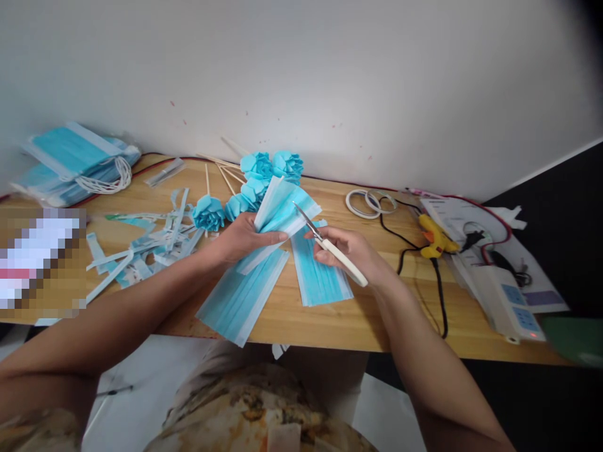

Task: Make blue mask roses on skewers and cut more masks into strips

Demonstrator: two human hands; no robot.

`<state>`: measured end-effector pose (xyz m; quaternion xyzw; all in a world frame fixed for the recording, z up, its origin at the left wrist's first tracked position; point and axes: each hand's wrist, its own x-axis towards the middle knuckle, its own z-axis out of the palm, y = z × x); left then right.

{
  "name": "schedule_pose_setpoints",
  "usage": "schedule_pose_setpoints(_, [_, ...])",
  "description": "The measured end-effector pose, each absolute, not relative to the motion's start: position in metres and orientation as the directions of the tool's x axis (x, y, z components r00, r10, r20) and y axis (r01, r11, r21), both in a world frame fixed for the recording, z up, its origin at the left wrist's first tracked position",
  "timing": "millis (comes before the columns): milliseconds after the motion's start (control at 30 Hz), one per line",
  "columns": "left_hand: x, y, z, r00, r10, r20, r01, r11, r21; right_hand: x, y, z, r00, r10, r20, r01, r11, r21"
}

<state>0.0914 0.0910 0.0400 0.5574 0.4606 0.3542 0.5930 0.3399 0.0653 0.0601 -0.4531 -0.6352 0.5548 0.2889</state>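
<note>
My left hand [242, 242] pinches a blue and white face mask [287, 207], its pleats fanned out above the fingers. In my right hand [346, 248] is a pair of scissors [342, 258] with white handles, the blades reaching up to the mask's right side. Whether the blades are parted is hard to make out. Below my left hand a flat blue mask piece [242, 298] hangs slightly over the table's front edge. Another flat mask piece [313, 276] lies beneath my right hand. Behind the held mask are several blue flowers [257, 166] on thin wooden sticks.
White and blue cut strips [155, 242] are heaped at left. A stack of masks [75, 154] lies at the back left. Tape rolls [362, 204], a yellow glue gun [433, 235] with its cable, and a white power strip [509, 301] occupy the right. A wall borders the table [367, 320].
</note>
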Motion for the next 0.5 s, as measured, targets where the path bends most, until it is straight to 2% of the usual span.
schedule_pose_setpoints(500, [0.0893,0.0908,0.0455,0.346,0.927,-0.141,0.083,0.119,0.989,0.3413,0.0672,0.0574,-0.446,0.886,-0.126,0.214,-0.031,-0.976])
